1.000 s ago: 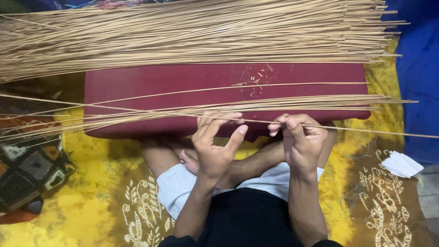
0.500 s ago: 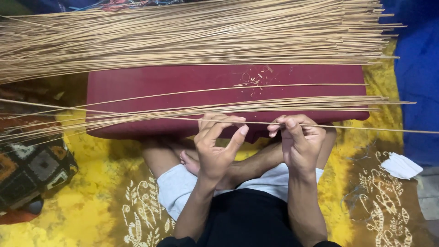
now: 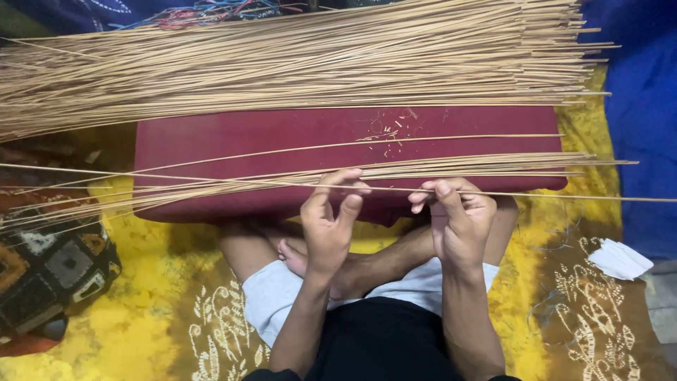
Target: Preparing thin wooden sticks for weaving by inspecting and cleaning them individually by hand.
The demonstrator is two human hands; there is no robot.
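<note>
Little has shifted since a moment ago: both hands keep their place at the near edge of the maroon cushion (image 3: 282,137), and the patterned bag (image 3: 49,264) at the left has slid slightly lower. One long, thin, pale tan stick (image 3: 564,196) runs level across that edge, reaching far past the cushion on the right. The right hand (image 3: 458,219) pinches it between thumb and fingers (image 3: 441,189); the left hand (image 3: 330,222) has its fingers loosely curled, fingertips touching the stick. A thin bundle of like sticks (image 3: 479,166) lies just behind, a large heap (image 3: 296,60) along the far edge. Yellow patterned cloth (image 3: 141,317) lies beneath.
</note>
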